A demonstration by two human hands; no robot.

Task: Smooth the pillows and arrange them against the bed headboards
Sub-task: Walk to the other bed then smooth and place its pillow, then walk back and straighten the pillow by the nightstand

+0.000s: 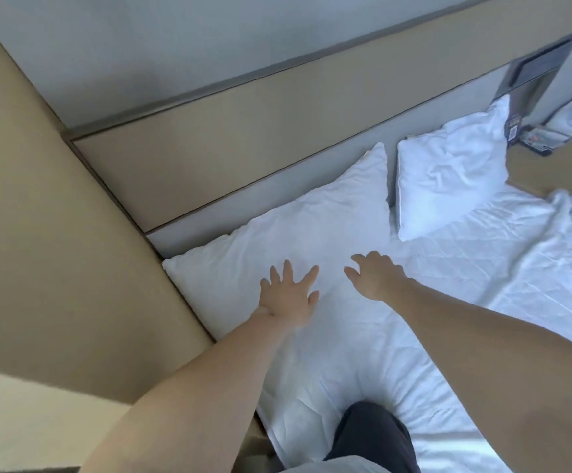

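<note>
The near pillow [277, 240] is white, plump and mostly smooth, with soft creases. It lies flat at the head of the bed [482, 302], its far edge along the beige headboard [243, 145] and its left corner tucked into the angle with the padded side panel [55, 233]. A second pillow [448, 186], more rumpled, leans against the headboard further right, apart from the first.

Both hands sit at the near pillow's front edge. The left hand [289, 295] lies on it with fingers spread and straight, palm down, grip released, holding nothing. The right hand [377, 278] hovers or rests just beside it, over the pillow's right part; its fingers are loosely bent and it seems to clasp nothing, though contact with the fabric is hard to judge.

A dark trouser knee [373, 435] presses into the wrinkled white sheet.
</note>
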